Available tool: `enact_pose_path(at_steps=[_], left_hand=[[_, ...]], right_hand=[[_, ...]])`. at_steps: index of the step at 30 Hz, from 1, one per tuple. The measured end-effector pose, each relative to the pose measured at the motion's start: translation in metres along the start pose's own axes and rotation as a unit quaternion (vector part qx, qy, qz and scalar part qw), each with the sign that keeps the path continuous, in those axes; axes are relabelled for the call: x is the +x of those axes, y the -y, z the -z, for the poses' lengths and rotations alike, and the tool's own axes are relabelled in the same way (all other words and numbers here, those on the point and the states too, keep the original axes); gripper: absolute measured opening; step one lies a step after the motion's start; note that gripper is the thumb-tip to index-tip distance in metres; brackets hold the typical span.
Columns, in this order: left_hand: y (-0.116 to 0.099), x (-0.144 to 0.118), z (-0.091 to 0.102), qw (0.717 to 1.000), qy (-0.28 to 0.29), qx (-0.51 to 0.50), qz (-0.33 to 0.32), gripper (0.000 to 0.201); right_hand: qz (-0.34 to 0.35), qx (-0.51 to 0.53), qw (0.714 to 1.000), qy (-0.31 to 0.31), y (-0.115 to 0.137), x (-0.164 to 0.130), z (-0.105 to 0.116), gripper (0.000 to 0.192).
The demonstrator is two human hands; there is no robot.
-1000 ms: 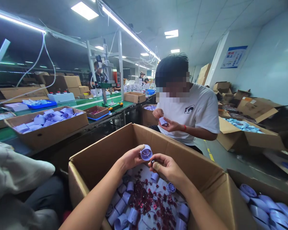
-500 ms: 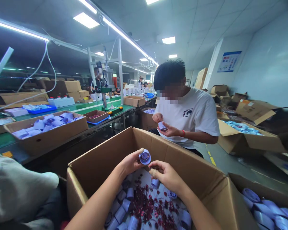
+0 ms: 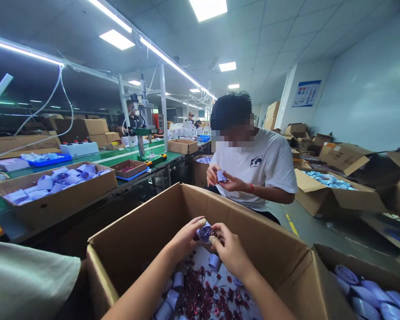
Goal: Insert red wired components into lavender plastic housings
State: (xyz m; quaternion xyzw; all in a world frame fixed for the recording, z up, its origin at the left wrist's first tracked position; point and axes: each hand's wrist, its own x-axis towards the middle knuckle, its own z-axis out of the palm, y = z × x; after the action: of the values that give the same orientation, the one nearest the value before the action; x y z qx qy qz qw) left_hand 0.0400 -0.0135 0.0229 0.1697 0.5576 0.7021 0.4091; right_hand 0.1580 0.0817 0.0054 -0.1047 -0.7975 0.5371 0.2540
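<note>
My left hand [image 3: 186,238] is closed around a light purple plastic cup-shaped part [image 3: 205,234], its open end tilted toward me. My right hand [image 3: 232,249] pinches a small dark red round piece [image 3: 214,234] at the right side of the cup's rim. Fingers partly cover the piece, and I cannot tell whether it is inside the rim. Both hands are over a big cardboard box [image 3: 133,226]. Below them in the box lie many loose dark red pieces [image 3: 203,289], some with thin wires, among more purple cups [image 3: 214,261].
Across the box a person in a white shirt [image 3: 270,164] holds a similar purple part. At left, a carton of purple parts [image 3: 63,202] stands along a green bench [image 3: 103,156] with a press machine [image 3: 143,120]. Another carton of purple parts [image 3: 320,262] is at right.
My right hand has brought the red piece up against the cup's rim. The cup has turned and tilted in my left hand. The view has shifted slightly, and the other person's hands have moved closer together.
</note>
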Motion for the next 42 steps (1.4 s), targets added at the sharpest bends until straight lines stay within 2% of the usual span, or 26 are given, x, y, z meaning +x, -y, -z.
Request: enact_pose_path(at_steps=[4, 8, 15, 22, 28, 32, 38, 42], left_hand=[[0.001, -0.006, -0.007, 1.0, 0.023, 0.004, -0.019, 0.026], [-0.001, -0.012, -0.012, 0.999, 0.042, 0.008, -0.015, 0.026], [0.001, -0.012, -0.01, 0.999, 0.041, 0.0, -0.025, 0.029], [0.004, -0.008, -0.01, 0.999, 0.042, -0.004, -0.028, 0.034], [0.009, -0.008, -0.011, 0.999, 0.039, 0.003, -0.032, 0.037], [0.011, -0.009, -0.011, 0.998, 0.045, 0.016, -0.034, 0.042], [0.012, -0.01, -0.009, 0.997, 0.046, 0.049, -0.023, 0.051], [0.01, -0.012, -0.007, 0.997, 0.039, 0.069, -0.021, 0.057]], right_hand=[[0.055, -0.128, 0.988, -0.069, 0.006, -0.002, -0.004, 0.011], [0.057, -0.228, 0.963, -0.133, 0.009, -0.002, -0.009, 0.009], [0.065, -0.23, 0.966, -0.102, 0.005, -0.004, -0.01, 0.013], [0.055, -0.269, 0.95, -0.148, 0.003, -0.006, -0.015, 0.014], [0.058, -0.34, 0.927, -0.145, 0.004, -0.008, -0.018, 0.023], [0.055, -0.387, 0.912, -0.127, 0.008, -0.009, -0.019, 0.028], [0.057, -0.459, 0.883, -0.079, 0.015, -0.012, -0.025, 0.025], [0.068, -0.466, 0.879, -0.07, 0.011, -0.01, -0.029, 0.026]])
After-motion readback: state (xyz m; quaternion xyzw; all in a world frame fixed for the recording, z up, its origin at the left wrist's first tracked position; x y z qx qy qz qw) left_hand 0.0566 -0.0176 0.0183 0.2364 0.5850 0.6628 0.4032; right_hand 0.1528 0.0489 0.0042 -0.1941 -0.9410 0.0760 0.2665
